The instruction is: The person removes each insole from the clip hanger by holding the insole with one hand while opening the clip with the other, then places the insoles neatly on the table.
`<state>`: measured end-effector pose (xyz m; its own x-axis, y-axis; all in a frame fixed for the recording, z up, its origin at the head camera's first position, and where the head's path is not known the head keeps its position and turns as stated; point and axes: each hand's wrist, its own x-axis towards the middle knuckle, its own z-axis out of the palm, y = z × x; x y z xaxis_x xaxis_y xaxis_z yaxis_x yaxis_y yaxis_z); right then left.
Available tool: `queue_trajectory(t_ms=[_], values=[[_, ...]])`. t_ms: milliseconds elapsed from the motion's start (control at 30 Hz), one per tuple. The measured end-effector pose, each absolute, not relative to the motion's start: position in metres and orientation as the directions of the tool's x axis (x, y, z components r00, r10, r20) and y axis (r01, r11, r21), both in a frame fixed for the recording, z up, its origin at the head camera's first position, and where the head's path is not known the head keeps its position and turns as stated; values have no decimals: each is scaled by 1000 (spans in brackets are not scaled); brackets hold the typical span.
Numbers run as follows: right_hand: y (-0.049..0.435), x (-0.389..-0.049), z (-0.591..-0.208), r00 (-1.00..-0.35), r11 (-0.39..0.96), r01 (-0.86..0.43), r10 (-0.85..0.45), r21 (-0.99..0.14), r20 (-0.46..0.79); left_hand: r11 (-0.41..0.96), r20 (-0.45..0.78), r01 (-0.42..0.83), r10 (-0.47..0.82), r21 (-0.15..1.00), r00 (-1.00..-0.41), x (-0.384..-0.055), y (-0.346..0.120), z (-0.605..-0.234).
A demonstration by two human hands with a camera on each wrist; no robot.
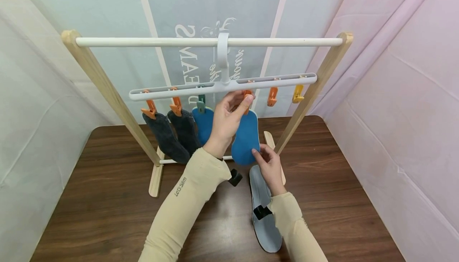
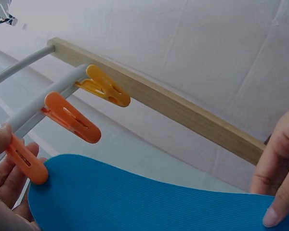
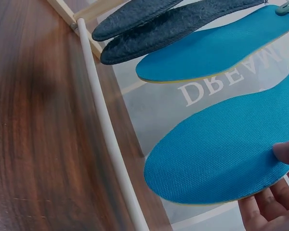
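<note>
Near the middle of the white hanger (image 1: 211,88), my left hand (image 1: 228,116) pinches an orange clip (image 2: 26,161) between thumb and fingers. The clip's lower end overlaps the narrow end of a blue insole (image 1: 245,138), which hangs beneath it. Lower down, my right hand (image 1: 270,167) holds this insole by its side edge, thumb on the blue face and fingers behind, as the right wrist view shows. To the left, another blue insole (image 3: 207,53) hangs from a green clip (image 1: 201,104), partly hidden behind my left hand in the head view.
Two dark fuzzy insoles (image 1: 165,137) hang at left from orange clips. An orange clip (image 1: 272,96) and a yellow clip (image 1: 298,94) hang at right, holding nothing. A wooden rack (image 1: 104,81) carries the hanger. Below my right forearm, a grey insole (image 1: 267,232) lies on the brown table (image 1: 340,198).
</note>
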<state>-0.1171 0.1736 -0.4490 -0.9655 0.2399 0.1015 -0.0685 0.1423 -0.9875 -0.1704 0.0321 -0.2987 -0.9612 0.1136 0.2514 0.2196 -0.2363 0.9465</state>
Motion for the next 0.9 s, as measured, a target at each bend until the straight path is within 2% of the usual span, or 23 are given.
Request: queue_trajectory(t_ms=[267,700,900], values=[[172,-107,-455,-964,158,-58,246,-986,97,-204,269,245,101,948,-958,-168,32,-298],[170,-94,-461,-958,102,2,287,-995,27,-154,359,336,157,929,-920,-164,27,-302],[170,-84,-463,-966,79,57,255,-995,-36,-139,380,359,180,923,-907,-160,26,-303]])
